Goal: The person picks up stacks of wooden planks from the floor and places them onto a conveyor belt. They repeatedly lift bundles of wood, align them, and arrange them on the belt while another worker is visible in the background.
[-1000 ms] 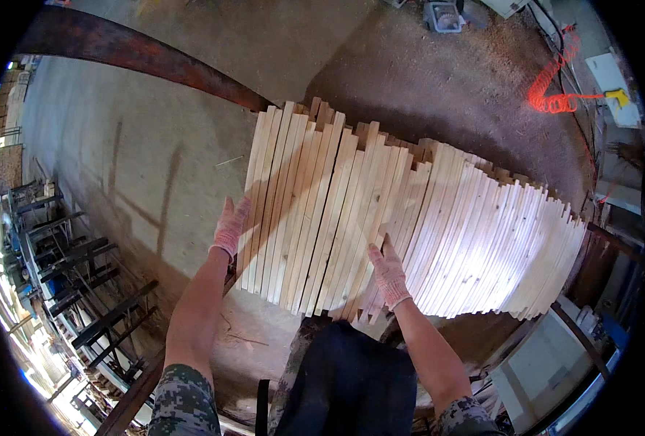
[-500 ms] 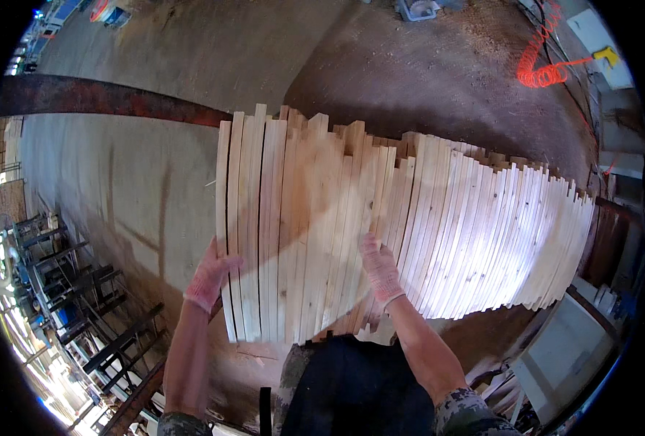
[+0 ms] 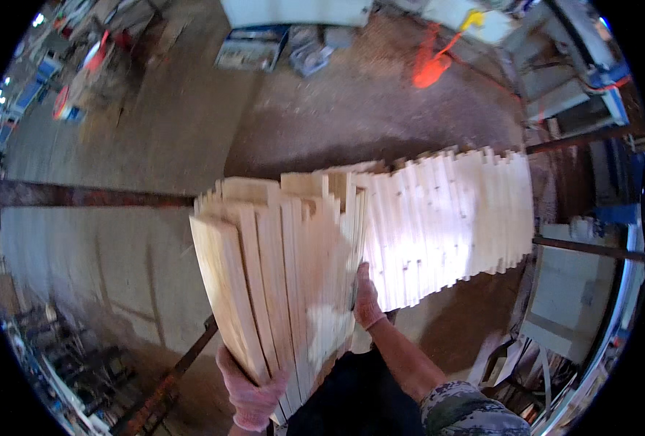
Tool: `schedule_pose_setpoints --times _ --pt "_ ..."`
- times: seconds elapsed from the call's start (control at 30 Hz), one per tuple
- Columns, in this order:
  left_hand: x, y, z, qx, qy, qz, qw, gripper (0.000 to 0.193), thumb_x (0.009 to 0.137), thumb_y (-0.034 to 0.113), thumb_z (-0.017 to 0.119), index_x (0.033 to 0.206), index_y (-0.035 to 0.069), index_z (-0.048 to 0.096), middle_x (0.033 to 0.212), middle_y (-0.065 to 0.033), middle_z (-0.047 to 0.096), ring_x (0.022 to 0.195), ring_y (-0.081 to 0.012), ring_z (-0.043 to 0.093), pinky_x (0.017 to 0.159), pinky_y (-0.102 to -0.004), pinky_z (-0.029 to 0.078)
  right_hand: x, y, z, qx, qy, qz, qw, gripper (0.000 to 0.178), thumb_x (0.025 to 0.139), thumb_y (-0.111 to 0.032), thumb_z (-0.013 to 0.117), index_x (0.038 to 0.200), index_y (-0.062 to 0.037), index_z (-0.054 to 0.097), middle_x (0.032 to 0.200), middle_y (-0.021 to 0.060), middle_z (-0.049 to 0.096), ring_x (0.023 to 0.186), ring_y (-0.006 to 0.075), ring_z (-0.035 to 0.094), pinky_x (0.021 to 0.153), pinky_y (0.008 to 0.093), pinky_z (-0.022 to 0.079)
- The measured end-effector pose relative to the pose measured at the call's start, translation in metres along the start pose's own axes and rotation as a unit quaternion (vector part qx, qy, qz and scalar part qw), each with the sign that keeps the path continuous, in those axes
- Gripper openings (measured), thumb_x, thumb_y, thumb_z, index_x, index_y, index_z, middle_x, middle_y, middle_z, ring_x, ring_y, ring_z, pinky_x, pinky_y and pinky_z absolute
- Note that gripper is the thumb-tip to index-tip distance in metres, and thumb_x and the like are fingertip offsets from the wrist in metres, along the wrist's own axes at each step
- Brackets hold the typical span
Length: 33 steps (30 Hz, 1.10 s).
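Observation:
Both my hands wear pinkish knit gloves and squeeze a thick bundle of pale wooden strips [image 3: 293,261] from its two sides. My left hand [image 3: 250,392] grips the bundle's lower left side, fingers wrapped round the outer strip. On the opposite side, my right hand [image 3: 368,301] presses with its thumb up along the strips; its other fingers are mostly hidden. The bundle is raised and tilted, its uneven far ends toward me. To its right lies a row of many more strips [image 3: 439,225], packed side by side and brightly lit.
A rusty metal beam [image 3: 82,193] runs left from behind the bundle, and another rusty beam [image 3: 166,385] is at lower left. An orange coiled hose [image 3: 430,69] with a yellow air gun [image 3: 473,19] is at the far right. A blue tray [image 3: 250,49] sits on the floor beyond.
The bundle on the left has been lifted and tilted up from the row. My left hand has moved down and nearer my body with it. The view has shifted.

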<state>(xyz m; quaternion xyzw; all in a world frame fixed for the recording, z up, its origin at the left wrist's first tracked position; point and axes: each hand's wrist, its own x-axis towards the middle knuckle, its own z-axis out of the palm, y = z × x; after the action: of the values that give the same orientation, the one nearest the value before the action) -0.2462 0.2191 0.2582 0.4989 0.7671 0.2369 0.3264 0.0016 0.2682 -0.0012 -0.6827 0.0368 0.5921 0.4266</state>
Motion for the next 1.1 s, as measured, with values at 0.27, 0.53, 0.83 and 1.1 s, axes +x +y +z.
schedule_pose_setpoints --times 0.27,0.53,0.83,1.1 --pt "-0.096 0.051 -0.066 -0.107 -0.177 -0.134 0.969 0.128 0.063 0.029 0.095 0.166 0.003 0.023 0.153 -0.0221 0.049 0.14 -0.0323 0.053 0.117 -0.046 0.046 -0.171 -0.085 -0.12 0.045 0.029 -0.062 0.997 0.089 0.104 -0.081 0.037 0.108 -0.0022 0.078 0.085 0.0005 0.068 0.073 0.014 0.057 0.066 0.0334 0.047" --pt "-0.23 0.251 -0.073 -0.104 -0.246 0.285 0.921 0.128 0.063 0.019 0.093 0.168 0.005 0.02 0.163 -0.022 0.036 0.148 -0.0362 0.042 0.12 -0.0496 0.041 -0.354 -0.169 -0.256 0.143 0.155 -0.158 0.965 0.101 0.1 -0.086 0.038 0.125 0.0045 0.075 0.112 0.0138 0.075 0.106 0.0215 0.065 0.098 0.0354 0.048" --pt "-0.412 0.329 0.021 -0.149 -0.423 0.366 0.815 0.128 0.064 0.018 0.092 0.168 0.004 0.018 0.163 -0.0219 0.037 0.148 -0.0361 0.042 0.121 -0.0499 0.04 -0.466 -0.131 -0.514 0.307 0.283 -0.244 0.875 0.094 0.101 -0.082 0.044 0.111 0.0059 0.078 0.099 0.0071 0.071 0.094 0.0174 0.058 0.088 0.0376 0.048" --pt "-0.555 0.412 0.124 -0.123 -0.562 0.461 0.676 0.124 0.071 0.015 0.091 0.168 0.002 0.015 0.164 -0.0211 0.035 0.151 -0.0369 0.037 0.125 -0.0488 0.034 -0.571 -0.097 -0.717 0.456 0.455 -0.318 0.696 0.081 0.102 -0.079 0.048 0.096 -0.0039 0.077 0.087 -0.0038 0.064 0.084 0.0102 0.054 0.078 0.0332 0.048"
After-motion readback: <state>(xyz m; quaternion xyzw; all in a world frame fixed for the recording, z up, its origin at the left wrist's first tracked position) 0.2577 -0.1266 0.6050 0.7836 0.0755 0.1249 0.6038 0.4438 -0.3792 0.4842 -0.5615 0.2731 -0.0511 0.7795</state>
